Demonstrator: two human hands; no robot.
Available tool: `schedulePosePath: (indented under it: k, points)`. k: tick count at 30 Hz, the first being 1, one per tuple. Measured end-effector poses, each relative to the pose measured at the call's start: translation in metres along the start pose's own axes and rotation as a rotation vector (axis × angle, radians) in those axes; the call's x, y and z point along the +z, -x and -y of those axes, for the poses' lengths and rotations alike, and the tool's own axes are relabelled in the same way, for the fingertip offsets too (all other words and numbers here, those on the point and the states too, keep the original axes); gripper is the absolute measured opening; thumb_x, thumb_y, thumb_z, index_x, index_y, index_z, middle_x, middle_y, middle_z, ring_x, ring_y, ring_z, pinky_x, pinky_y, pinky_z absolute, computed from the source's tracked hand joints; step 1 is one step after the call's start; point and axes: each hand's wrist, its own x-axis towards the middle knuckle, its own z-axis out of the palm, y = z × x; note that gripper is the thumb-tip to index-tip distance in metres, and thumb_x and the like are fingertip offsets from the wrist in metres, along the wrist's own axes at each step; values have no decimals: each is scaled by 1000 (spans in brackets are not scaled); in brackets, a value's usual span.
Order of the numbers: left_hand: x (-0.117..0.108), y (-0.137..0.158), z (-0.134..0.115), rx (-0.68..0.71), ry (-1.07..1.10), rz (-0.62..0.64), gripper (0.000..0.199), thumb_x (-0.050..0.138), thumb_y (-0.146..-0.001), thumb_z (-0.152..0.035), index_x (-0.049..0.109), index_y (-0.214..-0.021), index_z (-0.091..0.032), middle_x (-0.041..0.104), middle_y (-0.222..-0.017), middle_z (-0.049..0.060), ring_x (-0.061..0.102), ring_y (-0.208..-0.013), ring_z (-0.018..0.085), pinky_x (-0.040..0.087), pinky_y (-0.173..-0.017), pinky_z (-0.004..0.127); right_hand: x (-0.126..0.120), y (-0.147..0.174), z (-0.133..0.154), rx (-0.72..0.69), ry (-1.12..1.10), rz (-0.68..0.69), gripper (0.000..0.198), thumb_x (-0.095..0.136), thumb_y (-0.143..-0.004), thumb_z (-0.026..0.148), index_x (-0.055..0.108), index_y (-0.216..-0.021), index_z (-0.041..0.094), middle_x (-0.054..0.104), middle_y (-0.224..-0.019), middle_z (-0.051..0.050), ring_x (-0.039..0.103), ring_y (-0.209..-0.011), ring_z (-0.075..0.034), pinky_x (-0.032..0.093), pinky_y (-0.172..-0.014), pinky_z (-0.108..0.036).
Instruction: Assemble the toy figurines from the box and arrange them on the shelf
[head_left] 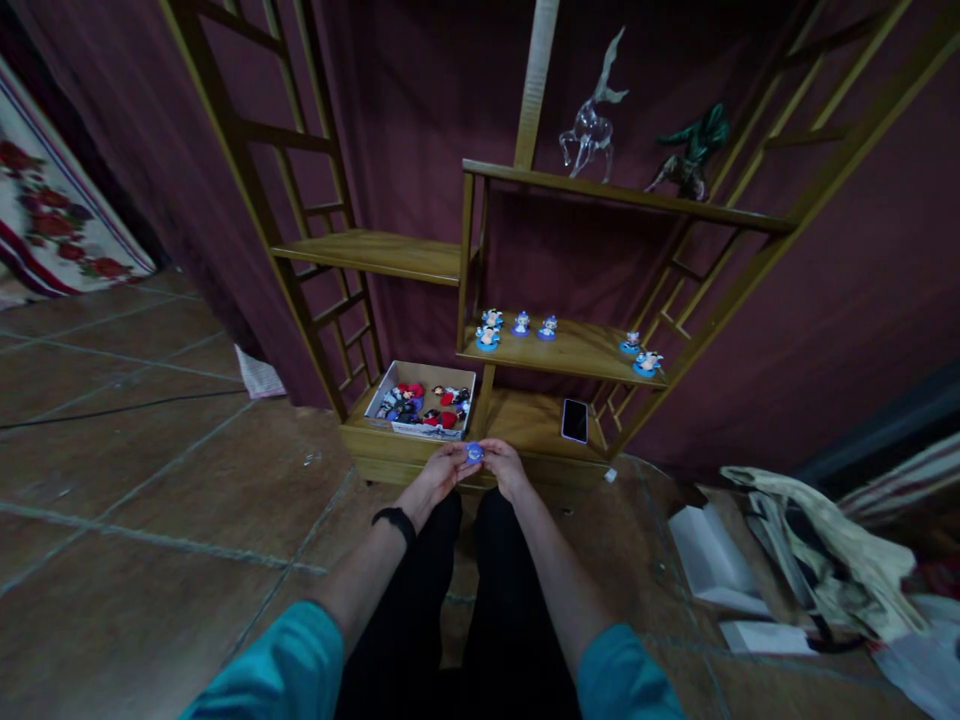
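A small purple-blue figurine (pixel 474 453) is pinched between my left hand (pixel 445 468) and my right hand (pixel 504 464), just in front of the low wooden shelf unit. Fingers of both hands close on its sides. Right behind my left hand, a shallow cardboard box (pixel 377 398) holds several figurines with red, black and white parts. On the middle shelf (pixel 581 352), two blue-based figurines (pixel 487 338) and two purple figurines (pixel 522 323) stand toward the left. Two more blue-based figurines (pixel 647 364) are at its right end.
A phone (pixel 575 420) lies on the bottom shelf at the right. A clear glass horse (pixel 591 130) and a dark green figure (pixel 694 150) stand on the upper shelf. White boxes (pixel 716 555) and a cream cloth bag (pixel 832 540) lie on the floor to the right.
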Motion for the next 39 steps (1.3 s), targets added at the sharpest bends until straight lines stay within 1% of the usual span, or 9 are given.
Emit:
schedulePosePath:
  k: [6, 11, 15, 17, 19, 24, 26, 31, 39]
  points:
    - [-4, -7, -2, 21, -32, 17, 14, 56, -71, 1, 57, -80, -10, 66, -74, 9, 66, -68, 17, 54, -71, 34, 1, -9, -2, -47, 45, -28, 22, 65, -55, 21, 63, -77, 19, 66, -73, 0, 58, -66, -15, 45, -62, -26]
    - [-9, -16, -5, 43, -41, 51, 21, 60, -68, 1, 57, -84, -12, 66, -74, 7, 65, -67, 17, 54, -70, 35, 3, -10, -1, -71, -12, -10, 30, 64, -59, 24, 62, -88, 22, 66, -85, -2, 60, -75, -16, 46, -66, -27]
    - [-13, -26, -2, 84, -24, 0, 23, 60, -66, 2, 58, -85, -12, 66, -73, 6, 64, -64, 14, 53, -66, 29, 1, -10, 0, -124, -3, -136, 26, 60, -63, 25, 62, -89, 22, 65, -95, -4, 58, -91, -19, 45, -79, -32]
    - [-15, -30, -2, 111, -5, -46, 23, 59, -66, 2, 59, -84, -12, 66, -72, 5, 63, -63, 13, 53, -66, 28, -1, -11, -1, -163, 59, -186, 26, 57, -62, 21, 63, -88, 22, 65, -97, -3, 56, -93, -19, 42, -84, -33]
    - [-15, -33, -1, 143, 20, -98, 22, 59, -65, 1, 59, -81, -12, 65, -71, 5, 63, -64, 13, 53, -68, 28, -3, -12, -2, -178, 142, -180, 29, 55, -60, 16, 63, -88, 23, 64, -96, -3, 56, -91, -18, 41, -86, -33]
    - [-10, -35, 1, 231, 57, -148, 20, 62, -61, 0, 57, -75, -13, 64, -69, 3, 62, -64, 13, 51, -66, 25, 2, -10, -8, -179, 302, -5, 38, 54, -58, 11, 61, -94, 24, 62, -96, -1, 57, -80, -15, 45, -79, -30]
    - [-7, -34, 3, 252, 70, -150, 20, 64, -58, -1, 56, -73, -13, 64, -68, 2, 62, -63, 12, 50, -65, 24, 5, -9, -11, -212, 345, 13, 39, 55, -60, 13, 58, -97, 24, 62, -96, 0, 58, -79, -15, 46, -77, -29]
    - [-2, -30, 6, 241, 89, -119, 22, 67, -53, -4, 56, -70, -13, 62, -65, 0, 60, -64, 12, 49, -67, 25, 5, -10, -15, -318, 492, -76, 34, 55, -65, 18, 56, -99, 22, 62, -96, -1, 58, -83, -16, 46, -79, -30]
    - [-1, -29, 11, 220, 90, -99, 18, 70, -55, -11, 57, -69, -13, 61, -63, 0, 58, -60, 10, 46, -64, 23, 3, -7, -10, -397, 709, -137, 30, 54, -68, 20, 58, -97, 20, 62, -97, -4, 57, -91, -18, 43, -85, -32]
